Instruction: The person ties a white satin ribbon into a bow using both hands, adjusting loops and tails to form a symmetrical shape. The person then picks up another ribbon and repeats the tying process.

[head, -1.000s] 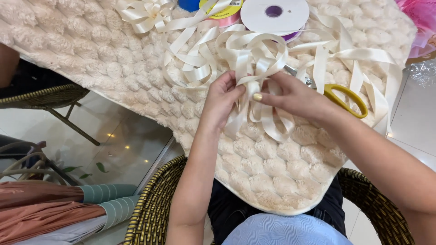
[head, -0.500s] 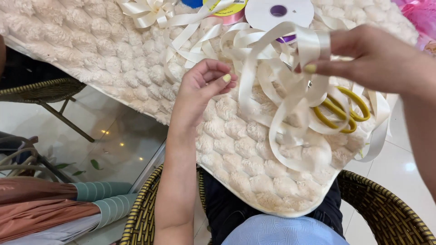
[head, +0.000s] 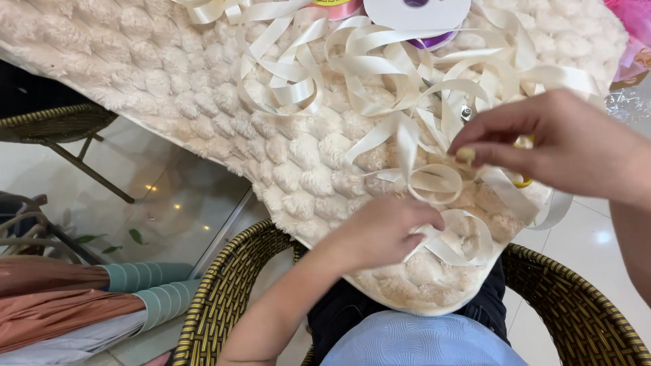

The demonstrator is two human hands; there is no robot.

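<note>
Cream satin ribbon (head: 407, 146) is spread in loose loops and curls over a fluffy beige bubble-textured blanket (head: 203, 88), which is draped across the lap in a woven wicker chair (head: 224, 298). Left hand (head: 383, 230) is laid near the middle of the blanket, fingers curled down onto a ribbon loop; whether the strand is actually pinched cannot be told, since the fingertips are hidden. Right hand (head: 549, 146) is held to the right, thumb and forefinger pressed together on a small fold of the same ribbon, just above a flat loop. Yellow scissor handles (head: 522, 179) are mostly covered by the right hand, touching the blanket. White round ribbon spool with a purple core (head: 417, 10) is seen at the far edge, cut off by the frame. Pink wrapping material (head: 634, 27) is visible far right. Folded green, orange and grey fabric (head: 88, 305) is stacked on the floor, near left.
</note>
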